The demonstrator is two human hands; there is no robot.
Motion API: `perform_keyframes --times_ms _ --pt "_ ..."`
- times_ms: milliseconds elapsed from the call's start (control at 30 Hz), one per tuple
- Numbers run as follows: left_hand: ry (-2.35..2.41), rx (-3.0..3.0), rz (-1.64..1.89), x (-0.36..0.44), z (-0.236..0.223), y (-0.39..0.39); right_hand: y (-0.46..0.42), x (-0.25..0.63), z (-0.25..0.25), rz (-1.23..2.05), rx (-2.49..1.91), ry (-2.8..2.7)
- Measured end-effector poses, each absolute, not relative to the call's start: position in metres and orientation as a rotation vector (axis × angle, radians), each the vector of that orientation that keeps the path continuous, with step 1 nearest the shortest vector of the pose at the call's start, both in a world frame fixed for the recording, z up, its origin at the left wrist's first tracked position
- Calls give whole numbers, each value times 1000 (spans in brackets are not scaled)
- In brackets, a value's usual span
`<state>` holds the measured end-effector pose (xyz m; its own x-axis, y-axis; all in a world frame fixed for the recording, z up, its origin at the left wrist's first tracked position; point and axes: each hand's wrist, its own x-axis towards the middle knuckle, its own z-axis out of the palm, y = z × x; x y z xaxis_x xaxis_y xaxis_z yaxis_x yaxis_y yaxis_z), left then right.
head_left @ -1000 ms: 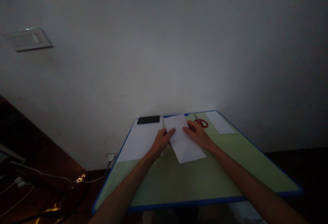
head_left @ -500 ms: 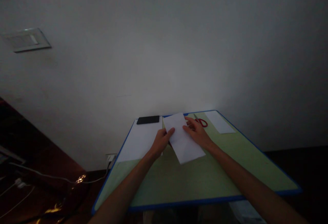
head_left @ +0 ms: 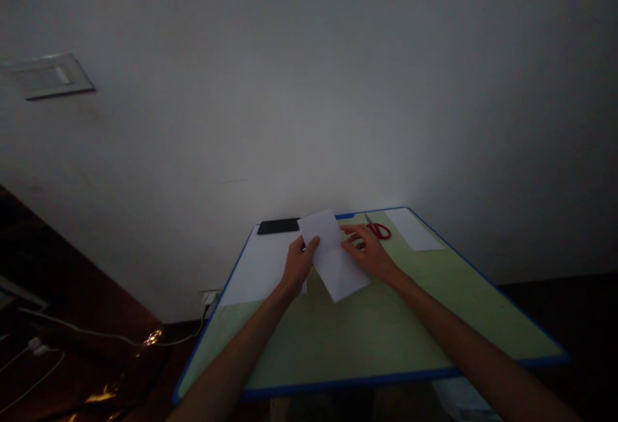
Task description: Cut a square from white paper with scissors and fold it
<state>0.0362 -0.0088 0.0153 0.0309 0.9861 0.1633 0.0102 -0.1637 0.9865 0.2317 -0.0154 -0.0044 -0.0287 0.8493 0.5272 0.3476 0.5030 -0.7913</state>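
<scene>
A white sheet of paper is held tilted above the table, with a faint crease across it. My left hand grips its left edge, thumb on top and fingers hidden underneath. Close to the paper's right edge is my right hand, its fingers curved and apart with nothing between them. Whether its fingertips graze the edge I cannot tell. Just beyond my right hand lies a pair of scissors with red handles.
The pale green table has a blue rim and stands against a grey wall. At its left lies a larger white sheet, with a black phone-like slab at its far end. A white paper strip lies at the back right.
My left hand has moved slightly left with the paper. My right hand, which was touching the paper's right edge, has its fingers clear of most of it.
</scene>
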Motion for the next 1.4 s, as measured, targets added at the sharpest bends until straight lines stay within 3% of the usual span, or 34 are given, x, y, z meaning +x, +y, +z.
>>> perform_keyframes --times_ms 200,500,1067,1400 --pt "991 1383 1167 35 17 -11 -9 234 -4 704 -1075 -1408" --pt "883 1406 1053 35 18 -16 -16 235 12 1224 -770 -1311" --pt "828 1271 1042 37 15 -13 -17 242 13 1217 -859 -1378" --pt "832 912 859 33 26 -8 -10 247 2 808 -797 -1663"
